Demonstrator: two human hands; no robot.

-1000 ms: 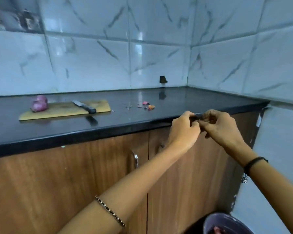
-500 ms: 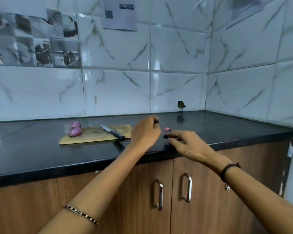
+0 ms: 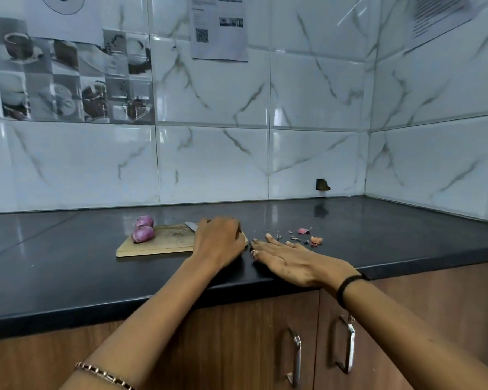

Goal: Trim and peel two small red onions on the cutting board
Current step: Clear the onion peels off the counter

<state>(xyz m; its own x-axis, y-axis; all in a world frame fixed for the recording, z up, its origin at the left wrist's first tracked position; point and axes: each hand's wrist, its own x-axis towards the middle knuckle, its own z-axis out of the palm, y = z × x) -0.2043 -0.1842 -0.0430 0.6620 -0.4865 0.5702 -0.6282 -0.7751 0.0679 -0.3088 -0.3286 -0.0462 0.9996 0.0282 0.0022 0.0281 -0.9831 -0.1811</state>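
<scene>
A: Start with the grips. What does each hand have?

B: The left hand [image 3: 219, 239] lies knuckles-up over the right end of the cutting board [image 3: 152, 243], right on top of the knife [image 3: 191, 226]. Only the blade tip pokes out to its left. Whether the fingers have closed round the handle I cannot tell; the back of the hand hides it. The right hand [image 3: 288, 258] is flat on the black counter [image 3: 68, 263], fingers spread, holding nothing.

A: And the onions?

B: Two small red onions [image 3: 143, 229] sit touching each other at the far left corner of the board, well apart from both hands. They look glossy and purple, so I judge them peeled already. Scraps of onion skin [image 3: 310, 237] lie scattered on the counter just beyond the right fingertips.

A: So the step in hand?

B: Probably tidying: gathering the scraps, or settling the knife. If sweeping, I'd keep the right palm low and draw the bits together in one pass toward the counter edge, rather than picking at the thin flakes.

A: Any risks?

B: The blade points toward the onions. If the left hand lifts the knife, it should take the handle firmly first and keep the edge away from the right fingers, which rest just beside the board's corner.
</scene>
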